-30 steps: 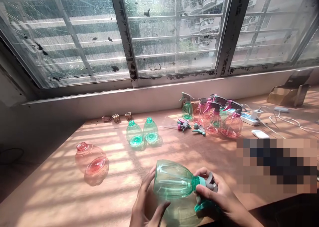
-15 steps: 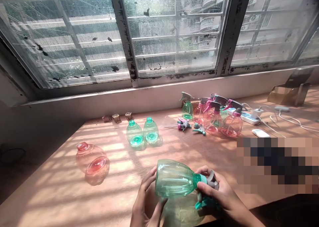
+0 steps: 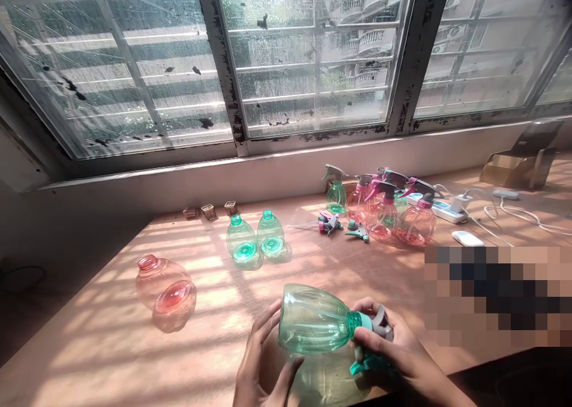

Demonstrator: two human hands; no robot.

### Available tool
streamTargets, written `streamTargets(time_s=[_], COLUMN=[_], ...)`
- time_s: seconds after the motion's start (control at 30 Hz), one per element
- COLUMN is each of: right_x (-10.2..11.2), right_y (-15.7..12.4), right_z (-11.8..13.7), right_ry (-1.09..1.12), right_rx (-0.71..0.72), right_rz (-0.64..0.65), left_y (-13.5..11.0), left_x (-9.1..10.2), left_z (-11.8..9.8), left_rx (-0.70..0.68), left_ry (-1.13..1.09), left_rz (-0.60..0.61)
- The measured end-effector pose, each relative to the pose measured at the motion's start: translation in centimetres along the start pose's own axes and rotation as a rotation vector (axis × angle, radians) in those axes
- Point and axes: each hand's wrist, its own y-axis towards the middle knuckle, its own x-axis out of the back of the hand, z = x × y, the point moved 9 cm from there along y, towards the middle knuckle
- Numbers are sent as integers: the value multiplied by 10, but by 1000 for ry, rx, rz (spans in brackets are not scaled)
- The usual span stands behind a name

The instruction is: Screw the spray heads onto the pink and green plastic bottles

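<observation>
A clear green spray bottle (image 3: 313, 319) lies sideways in the air above the table's near edge, its base toward the left. My right hand (image 3: 388, 338) grips the grey and teal spray head (image 3: 367, 322) at the bottle's neck, with the teal trigger (image 3: 366, 364) hanging below. Around the base end curves my left hand (image 3: 266, 359), thumb and fingers apart; its fingertips are close to the bottle, and whether they touch it I cannot tell. Two green bottles without heads (image 3: 242, 241) stand farther back, and a red bottle without a head (image 3: 163, 285) is at the left.
Several finished-looking red and green spray bottles (image 3: 417, 221) stand at the back right. Loose spray heads (image 3: 329, 223) lie before them. A power strip (image 3: 447, 211), white cables, a white mouse-like object (image 3: 467, 239) and a cardboard holder (image 3: 513, 165) are farther right. Small square pieces (image 3: 208, 211) line the wall.
My left thumb has moved slightly away from the underside of the bottle. The bottle has turned a little in my right hand, which otherwise stays in place.
</observation>
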Motion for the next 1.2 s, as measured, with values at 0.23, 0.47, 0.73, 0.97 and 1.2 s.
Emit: streamTargets(time_s=[0.23,0.47,0.73,0.97,1.2], right_x=[-2,-1,-3,-2,-2], right_y=[-3,0,-4,-3,-3], right_z=[0,0,3,5,5], right_ry=[-32,-8,-55,-40,-79], right_rx=[20,6,34,30,54], right_rz=[-14,8,-13,-15,-7], left_y=[0,8,2,6,1], left_x=[2,5,1,3,0], left_z=[7,0,5,6,8], left_rx=[123,-9,61,1,15], left_ry=[-123,54,-56,58,-13], left_rz=[-1,149,35,33,-16])
